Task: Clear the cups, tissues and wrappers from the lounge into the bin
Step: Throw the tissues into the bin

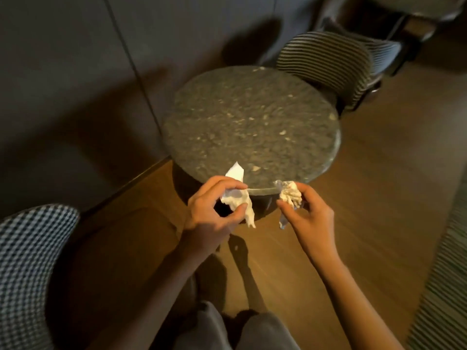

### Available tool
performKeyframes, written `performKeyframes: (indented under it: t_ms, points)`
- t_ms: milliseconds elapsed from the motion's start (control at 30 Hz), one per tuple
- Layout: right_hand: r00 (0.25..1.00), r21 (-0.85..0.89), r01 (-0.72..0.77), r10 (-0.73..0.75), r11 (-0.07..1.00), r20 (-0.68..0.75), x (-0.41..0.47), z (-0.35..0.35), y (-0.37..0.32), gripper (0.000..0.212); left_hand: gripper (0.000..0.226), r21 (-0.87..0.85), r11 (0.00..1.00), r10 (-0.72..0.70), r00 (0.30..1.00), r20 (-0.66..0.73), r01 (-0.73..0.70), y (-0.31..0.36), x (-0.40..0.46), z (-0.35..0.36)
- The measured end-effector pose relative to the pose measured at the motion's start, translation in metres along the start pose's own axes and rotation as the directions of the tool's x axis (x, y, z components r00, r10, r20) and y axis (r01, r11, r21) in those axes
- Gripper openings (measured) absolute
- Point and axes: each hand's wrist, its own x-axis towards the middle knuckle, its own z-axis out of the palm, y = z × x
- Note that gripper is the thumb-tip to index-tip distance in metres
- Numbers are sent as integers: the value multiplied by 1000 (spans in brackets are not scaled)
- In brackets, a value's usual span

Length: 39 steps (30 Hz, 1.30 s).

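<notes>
Between each hand's curled fingers and thumb sits crumpled tissue: left hand pinching one tissue, right hand another tissue.

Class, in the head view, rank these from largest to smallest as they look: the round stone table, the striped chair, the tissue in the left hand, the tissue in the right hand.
1. Table
2. Striped chair, partly hidden, farther away
3. Left hand tissue and right hand tissue: alike, unranked.
</notes>
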Motion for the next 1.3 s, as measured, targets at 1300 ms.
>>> performKeyframes:
  t_ms: [1300]
  points:
    - [705, -68, -449, 306, 891, -640, 284, -628, 431, 31, 28, -411, 903, 381, 676, 631, -124, 189, 391, 823]
